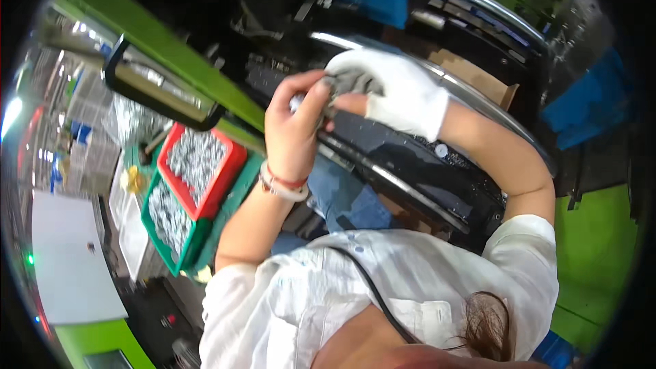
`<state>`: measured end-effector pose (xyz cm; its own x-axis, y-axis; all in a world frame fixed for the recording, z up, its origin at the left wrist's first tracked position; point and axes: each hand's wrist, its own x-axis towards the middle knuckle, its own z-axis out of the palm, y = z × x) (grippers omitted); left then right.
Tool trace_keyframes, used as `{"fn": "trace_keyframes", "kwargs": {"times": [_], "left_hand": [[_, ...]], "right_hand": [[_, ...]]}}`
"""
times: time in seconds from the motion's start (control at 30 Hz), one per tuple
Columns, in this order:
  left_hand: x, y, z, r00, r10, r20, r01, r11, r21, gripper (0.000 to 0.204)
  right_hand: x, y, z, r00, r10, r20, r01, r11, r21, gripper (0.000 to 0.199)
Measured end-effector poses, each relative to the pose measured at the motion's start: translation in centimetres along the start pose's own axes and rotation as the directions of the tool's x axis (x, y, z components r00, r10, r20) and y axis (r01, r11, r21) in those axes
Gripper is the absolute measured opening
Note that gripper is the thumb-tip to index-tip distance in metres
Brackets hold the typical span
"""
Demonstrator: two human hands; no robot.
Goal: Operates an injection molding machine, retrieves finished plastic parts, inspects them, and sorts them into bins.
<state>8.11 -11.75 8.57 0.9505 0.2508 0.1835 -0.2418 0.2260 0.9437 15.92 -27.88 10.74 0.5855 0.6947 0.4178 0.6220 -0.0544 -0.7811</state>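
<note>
Nearest the camera is the person's own white shirt (328, 287), with a thin black cord (372, 290) running across the chest. Both forearms rise from it toward the middle of the view. The left wrist wears a white bangle and a red string bracelet (281, 184).

The left hand (294, 130) is bare, its fingers curled together and pinching the edge of a grey cloth (345, 85) bunched between the two hands. The right hand (393, 92) wears a white work glove (403, 96) with the fingertips cut away; it wraps over the top of the same cloth and grips it from the other side. The hands touch each other around the cloth, which sits just above the dark glossy curved panel (410, 157) with a chrome strip along it. Blue jeans show below that panel.

To the left, lower down, a red tray (229, 171) full of small silvery metal parts rests on a green tray (160, 242) holding more of the same. Beyond them lies a green bench edge (164, 48) with a black-framed fixture (157, 92) against it. Farther right, a piece of brown cardboard (471, 75) and blue bins (588, 102) sit behind the panel.
</note>
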Motion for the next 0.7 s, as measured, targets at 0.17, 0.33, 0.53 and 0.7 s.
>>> {"fn": "trace_keyframes", "kwargs": {"times": [0.17, 0.33, 0.53, 0.7], "left_hand": [[0.2, -0.1, -0.1, 0.999, -0.047, 0.009, 0.048, 0.980, -0.194, 0.023], [0.2, -0.1, 0.0, 0.969, -0.222, 0.112, 0.248, 0.891, -0.381, 0.028], [0.0, -0.2, -0.2, 0.925, -0.173, 0.338, 0.308, 0.863, -0.400, 0.031], [0.4, -0.1, -0.1, 0.885, -0.238, 0.400, 0.412, 0.799, -0.437, 0.028]], "right_hand": [[-0.2, -0.2, 1.0, 0.962, -0.246, -0.118, 0.222, 0.957, -0.187, 0.040], [0.4, 0.8, 1.6, 0.922, -0.370, -0.113, 0.334, 0.909, -0.251, 0.041], [0.3, 0.5, 1.0, 0.998, -0.004, -0.057, 0.027, 0.907, 0.419, 0.048], [0.2, 1.4, 0.9, 0.999, 0.042, -0.003, -0.030, 0.754, 0.656, 0.054]]}}
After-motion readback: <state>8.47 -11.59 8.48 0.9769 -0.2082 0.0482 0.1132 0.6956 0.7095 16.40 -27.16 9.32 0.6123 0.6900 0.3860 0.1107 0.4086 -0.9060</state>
